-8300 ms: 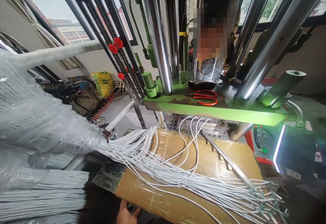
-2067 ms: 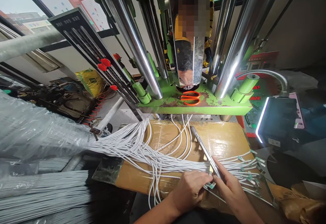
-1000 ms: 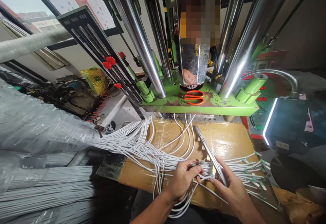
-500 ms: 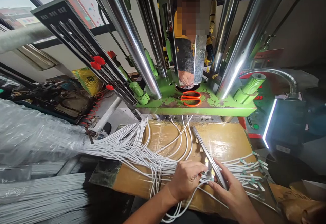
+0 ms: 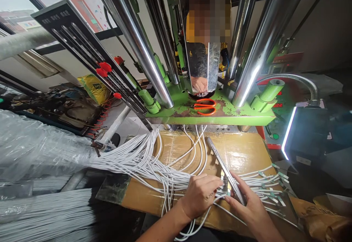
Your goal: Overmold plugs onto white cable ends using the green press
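Your left hand (image 5: pixel 200 195) pinches the metal-tipped end of one white cable (image 5: pixel 217 195), thumb and forefinger pressed together on it, right up against the near end of the long metal strip (image 5: pixel 224 168). Your right hand (image 5: pixel 250 207) grips that strip from the other side, fingers curled round its lower end, so both hands meet at the strip with the cable tip between them. The strip runs slantwise away from you across the taped cardboard worktop (image 5: pixel 247 154).

To your left the loose bundle of cables (image 5: pixel 137 157) fans in over the worktop's edge from under clear plastic wrap (image 5: pixel 35 146); to your right, more tipped ends (image 5: pixel 272 190) lie spread near the corner. A few cables loop back under the green press plate (image 5: pixel 211 115) — bare cardboard shows between those loops and your hands.

Orange scissors (image 5: pixel 205 107) rest on the plate among chrome columns (image 5: pixel 134 40), with a lit lamp (image 5: pixel 288 132) at right.
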`<state>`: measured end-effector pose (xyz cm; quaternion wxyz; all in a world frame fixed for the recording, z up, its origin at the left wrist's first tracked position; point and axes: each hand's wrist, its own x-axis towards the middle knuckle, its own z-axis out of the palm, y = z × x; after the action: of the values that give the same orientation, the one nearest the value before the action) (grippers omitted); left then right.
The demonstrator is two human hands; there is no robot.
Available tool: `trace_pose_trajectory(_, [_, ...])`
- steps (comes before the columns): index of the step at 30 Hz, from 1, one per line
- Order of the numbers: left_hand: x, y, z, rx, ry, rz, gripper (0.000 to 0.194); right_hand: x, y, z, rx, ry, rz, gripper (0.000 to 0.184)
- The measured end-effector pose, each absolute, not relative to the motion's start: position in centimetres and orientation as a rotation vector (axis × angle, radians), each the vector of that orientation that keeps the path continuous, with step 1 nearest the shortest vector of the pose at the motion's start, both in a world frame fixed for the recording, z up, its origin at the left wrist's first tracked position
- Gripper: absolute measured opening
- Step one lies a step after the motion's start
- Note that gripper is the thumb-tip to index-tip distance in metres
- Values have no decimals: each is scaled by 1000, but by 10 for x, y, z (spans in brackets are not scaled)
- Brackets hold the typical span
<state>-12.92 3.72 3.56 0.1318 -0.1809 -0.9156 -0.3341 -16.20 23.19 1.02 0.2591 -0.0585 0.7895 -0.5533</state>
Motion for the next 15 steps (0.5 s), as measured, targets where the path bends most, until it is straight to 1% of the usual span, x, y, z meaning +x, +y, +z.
trace_pose_trajectory(6, [-129, 36, 32, -542, -2631, -940, 30, -161, 232, 8, -157, 2156, -1523, 68])
trace_pose_trajectory(13, [-130, 38, 27, -522, -2576, -1006, 33, -161, 229, 12, -116, 2158, -1522, 70])
trace_pose_trajectory(15, [-131, 39, 27, -487, -2584, -1092, 32, -160, 228, 13, -118, 2200, -1506, 68])
